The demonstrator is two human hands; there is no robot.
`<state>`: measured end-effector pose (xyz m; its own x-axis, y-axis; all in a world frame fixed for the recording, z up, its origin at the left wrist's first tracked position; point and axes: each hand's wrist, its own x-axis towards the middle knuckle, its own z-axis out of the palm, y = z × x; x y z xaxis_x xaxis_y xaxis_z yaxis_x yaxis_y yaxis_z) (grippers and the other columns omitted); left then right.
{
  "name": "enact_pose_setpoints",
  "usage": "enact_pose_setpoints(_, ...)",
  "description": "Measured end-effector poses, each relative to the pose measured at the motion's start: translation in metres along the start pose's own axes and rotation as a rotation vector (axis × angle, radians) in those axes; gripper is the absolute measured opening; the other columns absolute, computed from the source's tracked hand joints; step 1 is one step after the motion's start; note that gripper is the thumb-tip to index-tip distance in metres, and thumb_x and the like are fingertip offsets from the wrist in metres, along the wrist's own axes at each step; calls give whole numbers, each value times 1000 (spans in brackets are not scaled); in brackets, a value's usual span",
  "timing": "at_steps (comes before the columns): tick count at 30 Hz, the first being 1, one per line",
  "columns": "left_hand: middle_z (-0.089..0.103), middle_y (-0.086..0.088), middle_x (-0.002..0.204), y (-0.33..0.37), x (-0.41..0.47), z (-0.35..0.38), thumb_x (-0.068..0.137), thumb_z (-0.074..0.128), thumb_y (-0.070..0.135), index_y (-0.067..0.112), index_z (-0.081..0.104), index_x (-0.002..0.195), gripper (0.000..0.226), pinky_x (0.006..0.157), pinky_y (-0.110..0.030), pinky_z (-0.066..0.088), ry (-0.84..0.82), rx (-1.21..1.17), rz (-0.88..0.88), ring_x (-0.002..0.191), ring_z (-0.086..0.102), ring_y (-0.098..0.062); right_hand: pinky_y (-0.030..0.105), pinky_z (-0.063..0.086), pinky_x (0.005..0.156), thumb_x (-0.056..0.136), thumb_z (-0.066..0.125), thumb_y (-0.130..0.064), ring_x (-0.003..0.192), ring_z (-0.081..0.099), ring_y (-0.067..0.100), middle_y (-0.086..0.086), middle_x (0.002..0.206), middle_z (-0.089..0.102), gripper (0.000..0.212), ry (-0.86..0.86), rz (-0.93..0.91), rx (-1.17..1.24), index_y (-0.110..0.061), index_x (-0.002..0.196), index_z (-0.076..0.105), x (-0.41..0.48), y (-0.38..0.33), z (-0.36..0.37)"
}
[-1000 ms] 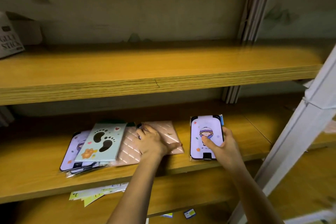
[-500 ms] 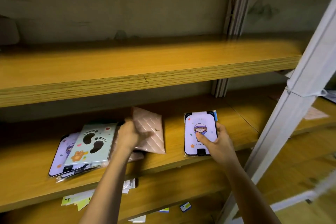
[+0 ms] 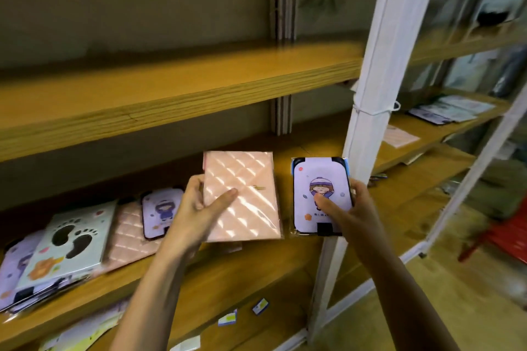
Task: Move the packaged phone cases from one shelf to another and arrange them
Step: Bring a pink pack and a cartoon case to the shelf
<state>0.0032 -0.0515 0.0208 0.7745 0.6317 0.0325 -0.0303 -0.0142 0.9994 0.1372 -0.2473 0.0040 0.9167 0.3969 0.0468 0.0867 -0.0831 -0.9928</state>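
My left hand [image 3: 199, 208] grips a pink quilted packaged case [image 3: 242, 199] by its left edge, lifted above the middle shelf [image 3: 256, 262]. My right hand [image 3: 346, 211] holds a lilac case with a cartoon girl [image 3: 320, 179], thumb across its face, just right of the pink one. On the shelf to the left lie a footprint case [image 3: 71, 239], another pink quilted case [image 3: 128, 236], a second lilac girl case [image 3: 161, 211] and more lilac cases [image 3: 11, 268] stacked under them.
A white upright post [image 3: 376, 71] stands right behind my right hand. An upper wooden shelf [image 3: 171, 94] hangs above. More packages [image 3: 447, 108] lie on the right-hand shelf unit. Small cards [image 3: 228, 319] sit on the lower shelf. Something red [image 3: 504, 239] is at the right.
My left hand has picked the pink quilted case off the pile and raised it, uncovering another lilac case. My right hand has lifted its lilac case. The view has swung right.
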Motion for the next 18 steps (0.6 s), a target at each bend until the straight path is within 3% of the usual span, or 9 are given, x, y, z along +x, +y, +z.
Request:
enact_pose_setpoints(5,63,-2,104,0,0,60,77,67,19,18,45,113,42,56,-20,53,-70,14,3,77,69,-9,32,61,64,79,68,-11,92,67,20,5,110,62,37,30,8,99,-31,99,44,5,3,-68)
enact_pose_setpoints(9,63,-5,107,-3,-4,115,78,66,16,17,44,118,46,53,-19,54,-83,-20,-20,78,69,-15,44,59,72,79,70,-13,96,67,27,11,116,62,49,72,43,66,-16,119,42,15,9,-129)
enact_pose_setpoints(14,63,-7,106,-3,-16,188,76,64,17,25,45,108,39,57,-25,58,-79,-54,-5,86,68,-25,34,61,63,79,69,-13,89,68,22,8,108,64,48,56,56,57,-14,119,42,34,15,-207)
enact_pose_setpoints(18,64,-4,103,-7,-17,248,75,65,17,22,43,115,46,57,-24,58,-62,-59,22,80,70,-18,29,61,59,79,68,-13,87,69,20,8,106,65,47,37,52,38,-12,120,43,53,25,-262)
